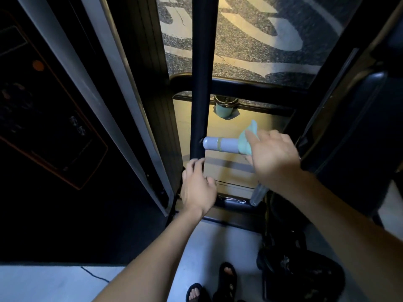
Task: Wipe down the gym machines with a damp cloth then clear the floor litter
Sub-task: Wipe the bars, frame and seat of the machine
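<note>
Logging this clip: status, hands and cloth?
Right hand grips cloth around silver peg. Left hand holds black upright bar. Nothing blocking.

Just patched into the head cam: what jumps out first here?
The right hand presses a pale green cloth around a silver peg that sticks out sideways from a black upright post at centre. The left hand grips that post just below, and sandalled feet show at the bottom edge.
</note>
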